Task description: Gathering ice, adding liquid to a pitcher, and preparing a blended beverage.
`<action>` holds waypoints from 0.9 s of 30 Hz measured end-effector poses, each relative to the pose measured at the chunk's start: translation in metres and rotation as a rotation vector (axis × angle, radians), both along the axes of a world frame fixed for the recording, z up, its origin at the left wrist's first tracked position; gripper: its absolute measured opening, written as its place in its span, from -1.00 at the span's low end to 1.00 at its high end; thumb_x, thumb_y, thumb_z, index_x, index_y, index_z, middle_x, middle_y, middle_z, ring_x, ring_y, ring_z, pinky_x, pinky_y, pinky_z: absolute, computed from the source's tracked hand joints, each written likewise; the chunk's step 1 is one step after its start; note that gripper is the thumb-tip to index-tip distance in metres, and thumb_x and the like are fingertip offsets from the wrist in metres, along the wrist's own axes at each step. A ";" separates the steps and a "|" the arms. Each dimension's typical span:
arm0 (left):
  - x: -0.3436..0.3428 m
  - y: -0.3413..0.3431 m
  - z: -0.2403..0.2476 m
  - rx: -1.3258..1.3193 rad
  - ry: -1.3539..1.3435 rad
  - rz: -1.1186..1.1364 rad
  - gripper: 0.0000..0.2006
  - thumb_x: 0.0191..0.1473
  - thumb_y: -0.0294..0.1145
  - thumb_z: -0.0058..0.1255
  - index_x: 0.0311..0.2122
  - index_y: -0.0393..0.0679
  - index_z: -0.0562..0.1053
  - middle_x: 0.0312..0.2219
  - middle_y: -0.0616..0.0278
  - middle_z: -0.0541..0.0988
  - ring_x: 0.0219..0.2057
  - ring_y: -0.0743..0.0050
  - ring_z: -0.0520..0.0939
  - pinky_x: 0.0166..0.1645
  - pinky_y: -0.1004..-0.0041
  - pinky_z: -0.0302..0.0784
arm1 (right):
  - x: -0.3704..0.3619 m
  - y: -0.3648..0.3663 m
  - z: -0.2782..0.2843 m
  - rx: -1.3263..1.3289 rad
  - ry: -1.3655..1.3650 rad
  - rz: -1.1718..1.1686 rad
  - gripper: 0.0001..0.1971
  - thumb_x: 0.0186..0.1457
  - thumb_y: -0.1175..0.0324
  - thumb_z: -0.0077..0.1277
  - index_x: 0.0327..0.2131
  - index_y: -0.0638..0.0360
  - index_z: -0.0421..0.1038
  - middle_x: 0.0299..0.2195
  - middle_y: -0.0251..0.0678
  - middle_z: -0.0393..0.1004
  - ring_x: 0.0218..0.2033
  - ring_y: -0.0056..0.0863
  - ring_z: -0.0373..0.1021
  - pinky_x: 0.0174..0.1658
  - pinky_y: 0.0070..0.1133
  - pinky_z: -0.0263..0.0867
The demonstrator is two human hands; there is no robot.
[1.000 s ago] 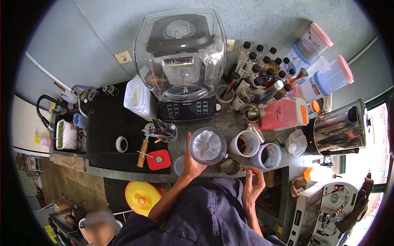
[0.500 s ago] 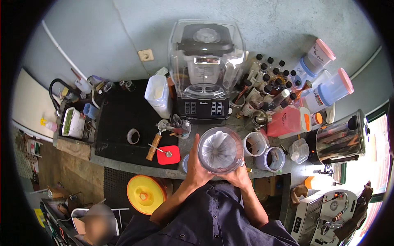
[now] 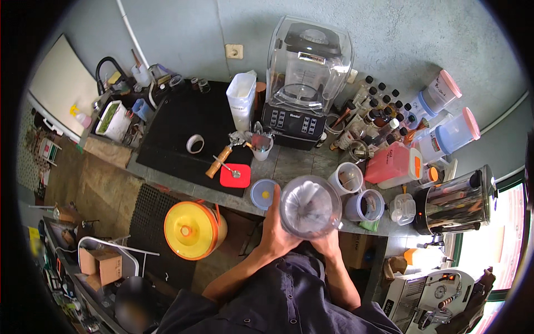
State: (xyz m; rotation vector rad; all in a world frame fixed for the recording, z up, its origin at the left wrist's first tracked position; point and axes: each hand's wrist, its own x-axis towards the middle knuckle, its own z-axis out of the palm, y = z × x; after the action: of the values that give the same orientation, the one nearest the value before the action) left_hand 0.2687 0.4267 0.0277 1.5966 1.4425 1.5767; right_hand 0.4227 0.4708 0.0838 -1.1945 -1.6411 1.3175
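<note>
In front of my body, close above the counter's front edge, a clear round plastic container (image 3: pixel 310 207) with a ribbed, silvery-looking inside is held between both hands. My left hand (image 3: pixel 277 236) is wrapped round its left side, thumb pointing up along the wall. Beneath and to the right, my right hand (image 3: pixel 327 245) grips it, its fingers mostly hidden. A blue round lid (image 3: pixel 263 194) lies left of the container on the counter. Two open plastic tubs, one white (image 3: pixel 349 170) and one bluish (image 3: pixel 379 205), stand just to its right.
A covered blender (image 3: pixel 303 83) stands at the back, with several bottles (image 3: pixel 384 114) beside it. A red jug (image 3: pixel 390 166) and a steel urn (image 3: pixel 459 197) are to the right. At left, a spoon rests on a red square (image 3: pixel 240 179). A yellow-lidded bucket (image 3: pixel 188 227) stands below the counter.
My view has swung left, showing more of the floor and the blue lid. The container has tilted, so its opening no longer faces me as plainly. Both hands keep hold.
</note>
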 end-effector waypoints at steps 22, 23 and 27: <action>-0.019 -0.238 0.036 0.078 -0.017 0.467 0.33 -0.13 -0.28 0.60 0.50 -0.43 -0.21 0.21 -0.15 0.50 0.22 0.07 0.57 0.33 0.15 0.45 | -0.055 -0.169 0.012 0.041 0.178 0.533 -0.15 -0.09 0.32 0.48 0.28 0.32 0.31 0.15 -0.11 0.53 0.16 -0.31 0.47 0.28 -0.30 0.36; -0.032 -0.234 0.030 0.097 -0.057 0.452 0.33 -0.15 -0.29 0.61 0.50 -0.43 -0.19 0.20 -0.13 0.51 0.17 0.09 0.61 0.27 0.16 0.51 | -0.070 -0.174 0.026 -0.002 0.148 0.516 -0.16 -0.09 0.33 0.48 0.27 0.31 0.33 0.15 -0.11 0.53 0.16 -0.32 0.47 0.28 -0.30 0.36; -0.094 -0.258 0.031 0.120 -0.122 0.452 0.21 -0.17 -0.34 0.60 0.45 -0.42 -0.03 0.16 -0.08 0.54 0.14 0.17 0.63 0.30 0.17 0.47 | -0.132 -0.196 0.027 0.056 0.170 0.571 -0.16 -0.13 0.36 0.49 0.25 0.34 0.34 0.13 -0.10 0.55 0.16 -0.33 0.47 0.28 -0.32 0.35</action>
State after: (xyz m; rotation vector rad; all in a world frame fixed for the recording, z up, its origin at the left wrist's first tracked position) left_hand 0.1748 0.1691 0.0583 1.2639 1.7541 2.0044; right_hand 0.2905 0.2752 0.1109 -0.5700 -1.9521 1.6445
